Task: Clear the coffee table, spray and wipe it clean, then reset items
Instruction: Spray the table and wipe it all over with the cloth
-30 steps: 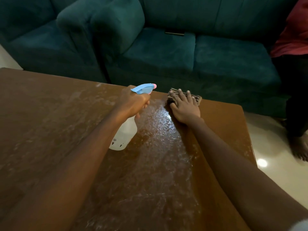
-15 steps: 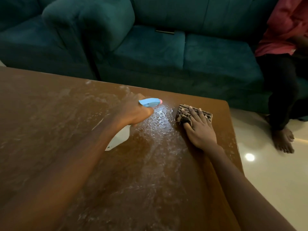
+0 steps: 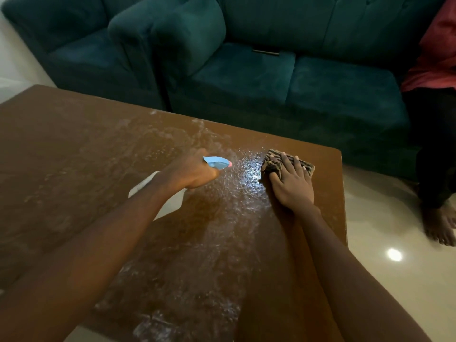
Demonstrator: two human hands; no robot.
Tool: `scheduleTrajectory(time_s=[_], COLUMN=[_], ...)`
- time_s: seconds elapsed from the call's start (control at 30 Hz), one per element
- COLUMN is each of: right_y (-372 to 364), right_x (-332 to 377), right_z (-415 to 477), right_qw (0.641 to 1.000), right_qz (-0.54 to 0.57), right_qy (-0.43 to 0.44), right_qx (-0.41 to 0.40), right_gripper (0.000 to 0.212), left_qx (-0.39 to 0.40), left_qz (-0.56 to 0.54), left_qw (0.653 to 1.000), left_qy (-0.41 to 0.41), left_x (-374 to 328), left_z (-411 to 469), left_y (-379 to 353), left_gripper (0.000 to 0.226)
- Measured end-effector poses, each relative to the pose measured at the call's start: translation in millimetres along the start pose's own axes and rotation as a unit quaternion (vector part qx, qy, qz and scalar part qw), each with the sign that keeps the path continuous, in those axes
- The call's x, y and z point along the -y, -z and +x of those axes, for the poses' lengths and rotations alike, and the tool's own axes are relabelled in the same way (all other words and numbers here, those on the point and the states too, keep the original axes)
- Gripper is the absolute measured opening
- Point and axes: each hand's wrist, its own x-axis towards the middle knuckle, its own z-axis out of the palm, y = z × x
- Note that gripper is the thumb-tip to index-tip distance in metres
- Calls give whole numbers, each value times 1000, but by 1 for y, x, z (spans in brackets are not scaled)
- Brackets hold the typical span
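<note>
Teal sofa (image 3: 246,77), seated person's bare foot (image 3: 440,225)

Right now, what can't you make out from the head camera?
Head view:
Spray bottle: body mostly behind left hand and forearm; fill level unreadable.
Cloth: partly under right hand.
Dark flat item on sofa: too small to identify.
Coffee table: left end cut off by frame.

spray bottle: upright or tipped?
Tipped. The left hand grips the spray bottle nearly level, blue nozzle toward the cloth, white body back under the wrist.
</note>
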Motion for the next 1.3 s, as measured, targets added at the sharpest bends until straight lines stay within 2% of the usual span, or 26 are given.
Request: scheduleTrajectory(time_s=[0.23,0.37,0.47,0.63,0.73,0.83,0.97,1.13,1.2,1.3], right_y=[1,0,-5,-20,-28,-25,-15,-7,-13,-24], right_x=[2,15,45,99,100,82,44,45,70,107], right_z=[4,8,23,28,-3,-41,-50,8,29,37], right_qw=[1000,998,997,999,993,989,998,997,998,999], right_qz=[-6,8,8,-19,-35,-33,-29,-27,-18,-23], right_qy=[-18,-60,-77,24,110,137,57,-67,-63,10], right_qx=[9,11,8,27,30,34,6,1,4,25], right_gripper=[59,57,58,58,56,62,69,58,58,58], left_qx=[-21,-28,-32,-27,-21,-21,-12,-16,-18,-16], left_qz=[-106,-134,-148,-168,-166,-181,-220,-231,-228,-222], left_qw=[994,991,988,985,985,983,975,972,972,973], left_qy=[8,-14,-24,-33,-29,-37,-35,-33,-44,-54], left_x=[15,24,32,38,40,43,48,55,55,53], left_z=[2,-6,-6,-3,0,2,4,4,3,2], left_y=[21,28,30,36,38,39,44,47,46,46], left_gripper=[25,15,18,24,22,21,20,21,20,18])
